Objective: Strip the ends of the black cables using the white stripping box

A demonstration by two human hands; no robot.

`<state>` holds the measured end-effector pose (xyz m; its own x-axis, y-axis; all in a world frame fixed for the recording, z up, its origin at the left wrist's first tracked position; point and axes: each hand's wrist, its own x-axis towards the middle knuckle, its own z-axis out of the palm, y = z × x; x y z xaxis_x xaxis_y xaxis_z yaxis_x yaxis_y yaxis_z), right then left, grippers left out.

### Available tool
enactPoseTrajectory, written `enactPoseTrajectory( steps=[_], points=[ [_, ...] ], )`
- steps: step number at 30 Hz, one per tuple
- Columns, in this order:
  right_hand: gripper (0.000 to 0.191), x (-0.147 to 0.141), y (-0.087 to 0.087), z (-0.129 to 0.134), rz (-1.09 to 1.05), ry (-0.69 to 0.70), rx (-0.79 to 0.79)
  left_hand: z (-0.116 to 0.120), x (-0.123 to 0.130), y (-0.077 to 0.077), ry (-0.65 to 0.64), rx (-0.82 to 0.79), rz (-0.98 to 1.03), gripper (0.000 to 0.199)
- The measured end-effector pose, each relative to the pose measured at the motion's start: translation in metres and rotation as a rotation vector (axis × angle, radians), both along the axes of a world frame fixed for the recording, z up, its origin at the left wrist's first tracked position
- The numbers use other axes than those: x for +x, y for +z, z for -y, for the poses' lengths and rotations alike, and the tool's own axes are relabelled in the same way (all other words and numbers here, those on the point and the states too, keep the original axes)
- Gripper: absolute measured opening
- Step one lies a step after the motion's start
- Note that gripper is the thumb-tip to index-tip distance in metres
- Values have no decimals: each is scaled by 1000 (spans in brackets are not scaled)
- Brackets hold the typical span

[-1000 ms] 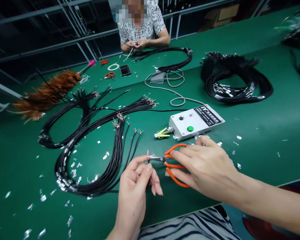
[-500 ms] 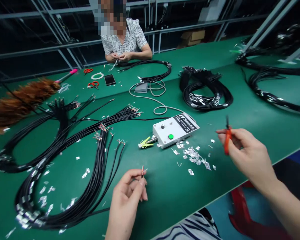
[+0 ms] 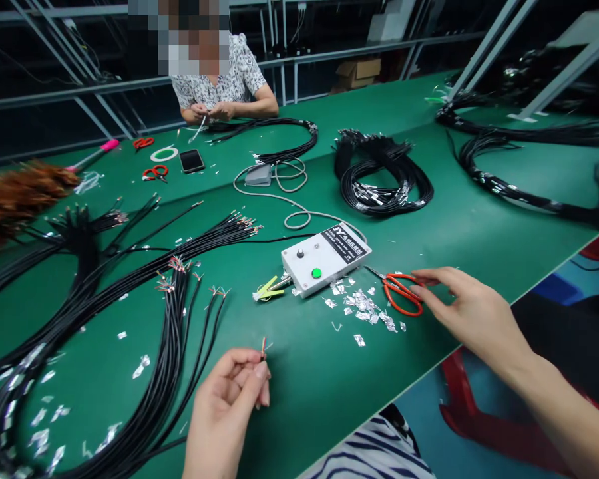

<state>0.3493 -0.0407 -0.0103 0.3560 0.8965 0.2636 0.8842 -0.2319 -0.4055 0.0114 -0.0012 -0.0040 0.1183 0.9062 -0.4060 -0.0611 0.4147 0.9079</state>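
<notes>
My left hand [image 3: 229, 399] is closed in a pinch on the end of a black cable [image 3: 263, 356], whose thin coloured wires stick up above the fingertips. My right hand [image 3: 459, 306] has its thumb and forefinger apart at the handles of the orange scissors [image 3: 403, 294]. These scissors lie on the green table, blades toward the grey-white box [image 3: 324, 259] with a green button. Silver foil scraps [image 3: 364, 307] are scattered between box and scissors. At the box's left end is a yellow-green clip-like part [image 3: 269, 289]. Bundled black cables [image 3: 172, 332] with stripped ends curve left of my left hand.
Across the green table [image 3: 299, 372] a person [image 3: 214, 93] handles a thin white piece. Near them are a phone [image 3: 192, 161], a tape roll [image 3: 164, 154] and red-handled tools [image 3: 155, 173]. Coiled cables [image 3: 384, 176] lie beyond the box, with a brown duster [image 3: 24, 193] far left.
The orange scissors have gone from my right hand's grip onto the table beside the foil scraps, and that hand's fingers have parted. My left hand still pinches the cable. The view has shifted right.
</notes>
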Motion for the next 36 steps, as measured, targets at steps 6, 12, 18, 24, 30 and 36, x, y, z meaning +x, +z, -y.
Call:
enactPoseTrajectory(
  steps=[6,12,18,24,30,36],
  points=[
    [17,-77,9,-6,-596,295,-60,3,0,1,-28,20,-13,28],
    [21,-167,3,-30,-1125,530,-223,6,3,6,-39,50,6,24],
    [19,-178,-2,-41,-1226,582,-105,13,3,4,0,92,5,19],
    [30,-177,-4,-38,-1481,516,-289,10,17,4,-49,243,-56,24],
    [32,-178,-4,-38,-1471,492,-334,6,24,-5,149,249,4,12],
    [18,-176,-2,-39,-1103,534,-270,8,20,-11,103,508,-328,6]
  ],
)
